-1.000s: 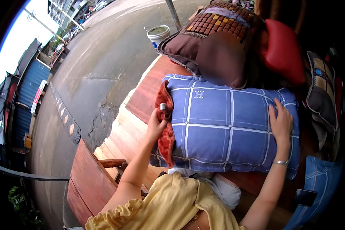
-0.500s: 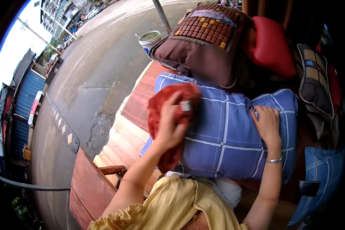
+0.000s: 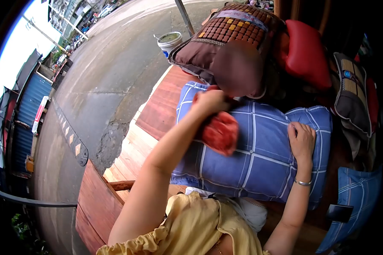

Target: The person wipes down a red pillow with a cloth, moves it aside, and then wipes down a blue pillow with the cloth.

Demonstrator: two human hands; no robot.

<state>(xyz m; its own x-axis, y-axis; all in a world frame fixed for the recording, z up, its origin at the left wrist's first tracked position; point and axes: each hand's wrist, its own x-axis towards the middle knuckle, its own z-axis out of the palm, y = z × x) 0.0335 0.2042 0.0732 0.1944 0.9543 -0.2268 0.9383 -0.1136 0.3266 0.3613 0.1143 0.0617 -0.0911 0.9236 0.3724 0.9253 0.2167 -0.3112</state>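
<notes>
A blue pillow with white check lines [image 3: 268,170] lies across the wooden surface in front of me. My left hand [image 3: 212,102] is closed around a red cloth [image 3: 220,134], over the pillow's far left part. The cloth hangs below the hand, its edge blurred by motion; the fingertips are partly hidden. Near the pillow's right end, my right hand [image 3: 302,138] rests flat on the fabric, fingers stretched out. A silver bracelet [image 3: 302,182] circles that wrist.
Beyond the pillow sits a brown cushion with a beaded panel [image 3: 234,29]. To its right are a red cushion [image 3: 307,55] and a dark striped cushion [image 3: 350,89]. A white bucket [image 3: 170,41] stands past the wooden table edge [image 3: 134,136]. A dark phone-like object [image 3: 339,213] lies on blue checked fabric [image 3: 357,189].
My left hand has moved away from me and to the right with the red cloth, baring the pillow's near left part. My right hand stays on the pillow, shifted slightly.
</notes>
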